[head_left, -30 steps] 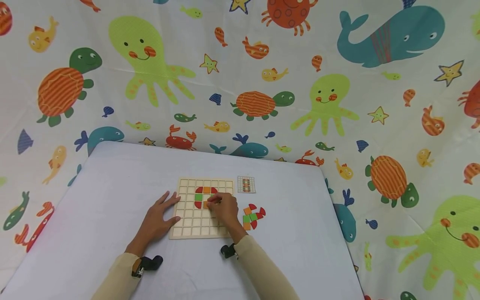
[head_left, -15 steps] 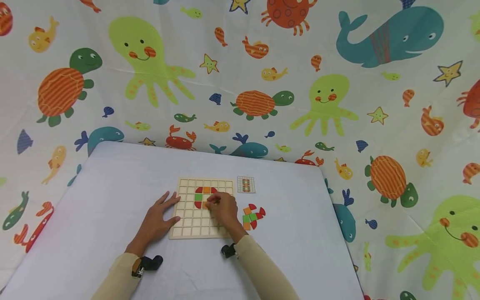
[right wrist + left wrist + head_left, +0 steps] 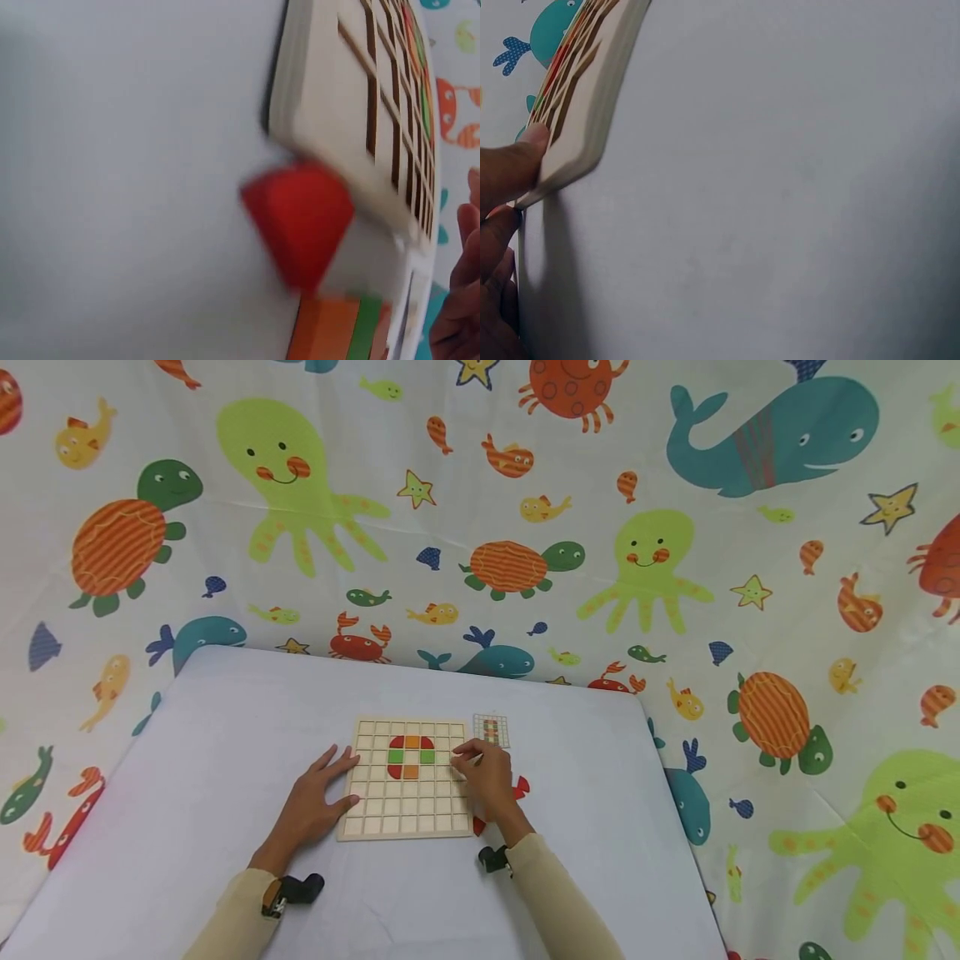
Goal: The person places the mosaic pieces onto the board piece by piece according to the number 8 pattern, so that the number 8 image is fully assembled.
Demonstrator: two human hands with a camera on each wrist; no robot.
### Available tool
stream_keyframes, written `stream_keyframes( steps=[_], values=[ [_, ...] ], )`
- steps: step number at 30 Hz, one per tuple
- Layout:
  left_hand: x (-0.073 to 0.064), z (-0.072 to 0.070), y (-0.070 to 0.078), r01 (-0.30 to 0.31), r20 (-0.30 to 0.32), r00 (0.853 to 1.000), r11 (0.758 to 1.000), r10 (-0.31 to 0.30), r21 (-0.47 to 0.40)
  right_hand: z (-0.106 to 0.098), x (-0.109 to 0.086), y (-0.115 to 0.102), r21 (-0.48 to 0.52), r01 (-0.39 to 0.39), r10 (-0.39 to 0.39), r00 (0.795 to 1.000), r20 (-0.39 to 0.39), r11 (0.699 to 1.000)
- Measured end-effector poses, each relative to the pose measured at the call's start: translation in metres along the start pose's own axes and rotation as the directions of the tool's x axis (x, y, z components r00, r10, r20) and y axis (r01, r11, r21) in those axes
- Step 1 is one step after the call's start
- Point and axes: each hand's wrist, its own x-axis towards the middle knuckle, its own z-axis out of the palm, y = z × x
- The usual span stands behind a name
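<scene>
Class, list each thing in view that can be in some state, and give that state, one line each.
Grid board: flat, partly filled.
Placed pieces: seven set in squares around a bare one.
Left hand: fingers spread, touching the grid board's left edge.
Right hand: fingers bent, at the right edge; whether holding a piece, unclear.
Pattern card: flat, partly hidden.
Loose red piece: lying near the grid board's corner.

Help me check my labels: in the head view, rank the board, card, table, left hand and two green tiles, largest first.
1. Table
2. Board
3. Left hand
4. Card
5. Green tiles: these two look alike, so I won't rank one above the other.
</scene>
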Motion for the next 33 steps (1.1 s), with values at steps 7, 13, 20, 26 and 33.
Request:
stream_keyframes(
  steps=[7,13,20,26,33],
  values=[
    [-0.001,0.000,-0.001,0.000,0.003,1.000,1.000,0.000,-0.006,-0.031,0.008,0.025,-0.043,0.018,-0.021,0.998,-0.065,0.999],
    [-0.001,0.001,-0.001,-0.001,0.004,1.000,1.000,0.001,-0.004,-0.054,0.008,0.044,-0.044,-0.056,0.051,0.993,-0.109,0.997],
    [0.000,0.000,-0.001,-0.014,-0.002,1.000,1.000,0.014,0.002,-0.076,0.000,0.061,-0.065,-0.116,0.105,0.982,-0.156,0.991],
    [0.000,0.001,-0.001,-0.021,-0.007,1.000,1.000,0.021,0.000,-0.089,-0.011,0.074,-0.098,-0.153,0.145,0.985,-0.089,0.983],
    [0.000,0.001,-0.002,-0.003,0.003,1.000,1.000,0.003,-0.001,-0.096,-0.018,0.083,-0.168,-0.121,0.127,0.992,0.026,0.978]
  ],
)
